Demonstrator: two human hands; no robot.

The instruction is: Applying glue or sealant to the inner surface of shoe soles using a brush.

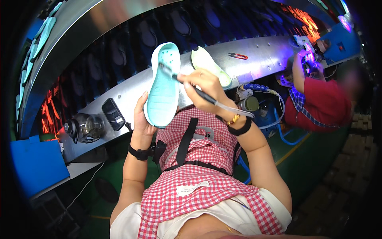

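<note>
A light blue shoe sole (162, 97) stands upright before me, its hollowed inner side facing up. My left hand (141, 119) is closed around its heel end, thumb along the left rim. My right hand (206, 89) grips a brush (206, 96) with a dark handle and a clear tube running from its rear end. The blurred bristle end lies over the upper part of the sole, below the small holes at the toe. Behind my right hand, a pale green sole (207, 65) rests on the metal ledge (262, 51).
Red-handled snips (238, 56) and a black tray (113, 114) lie on the ledge, beside a clear jug (85, 128). Beyond runs a dark conveyor (131, 44) carrying soles. A co-worker in a red shirt (318, 103) works at right, near a green-lidded container (250, 104).
</note>
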